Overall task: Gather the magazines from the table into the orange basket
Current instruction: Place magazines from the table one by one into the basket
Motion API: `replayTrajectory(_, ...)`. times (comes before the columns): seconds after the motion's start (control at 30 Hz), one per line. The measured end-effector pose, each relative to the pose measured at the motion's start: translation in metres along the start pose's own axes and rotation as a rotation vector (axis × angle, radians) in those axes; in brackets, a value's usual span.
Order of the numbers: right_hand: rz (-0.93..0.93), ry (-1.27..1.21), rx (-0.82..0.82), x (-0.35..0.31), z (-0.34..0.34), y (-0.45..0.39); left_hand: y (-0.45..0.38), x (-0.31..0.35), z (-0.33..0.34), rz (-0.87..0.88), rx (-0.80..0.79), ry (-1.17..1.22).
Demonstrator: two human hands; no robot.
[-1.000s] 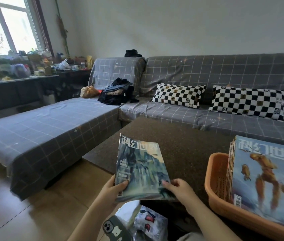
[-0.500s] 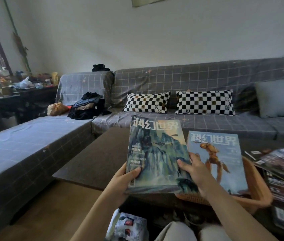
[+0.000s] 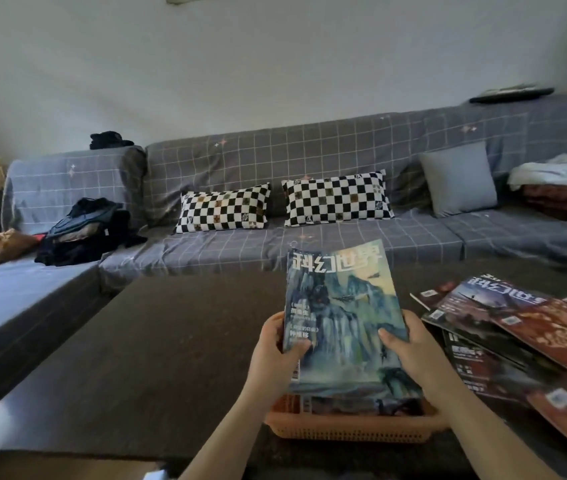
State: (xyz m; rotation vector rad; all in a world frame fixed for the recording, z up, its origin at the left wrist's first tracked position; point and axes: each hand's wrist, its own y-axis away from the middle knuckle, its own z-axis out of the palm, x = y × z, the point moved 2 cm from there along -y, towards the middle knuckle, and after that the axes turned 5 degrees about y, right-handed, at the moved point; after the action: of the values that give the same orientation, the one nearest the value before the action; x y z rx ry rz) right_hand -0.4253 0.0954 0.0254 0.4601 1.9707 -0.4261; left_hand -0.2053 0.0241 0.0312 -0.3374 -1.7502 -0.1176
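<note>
Blue-green magazine pinched at both side edges by left hand and right hand above orange basket.

We carried the blue-green magazine with both hands from left of the orange basket to directly above it, where it covered the robot-cover issue; the spread of magazines right of the basket came into view.

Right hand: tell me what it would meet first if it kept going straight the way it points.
The right hand points forward and a little left, gripping the blue magazine. Beyond that, probably bare table, then the sofa; depth is unclear.
</note>
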Motion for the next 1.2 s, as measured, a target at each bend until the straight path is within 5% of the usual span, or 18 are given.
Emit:
replayTrajectory(0.23,-0.162,0.319,0.110,0.024,0.001,-0.005,-0.011,-0.017,0.019,0.081,0.109,-0.333)
replayTrajectory(0.63,-0.016,0.263,0.114,0.036,0.002,-0.010,-0.013,-0.026,0.018,0.115,0.195,-0.486)
replayTrajectory(1.07,0.063,0.403,0.020,0.035,0.005,-0.014,-0.009,-0.023,0.013,-0.052,0.153,-0.232)
replayTrajectory(1.2,0.029,0.539,-0.006,0.028,0.002,-0.004,-0.002,-0.018,0.011,-0.045,0.112,-0.373)
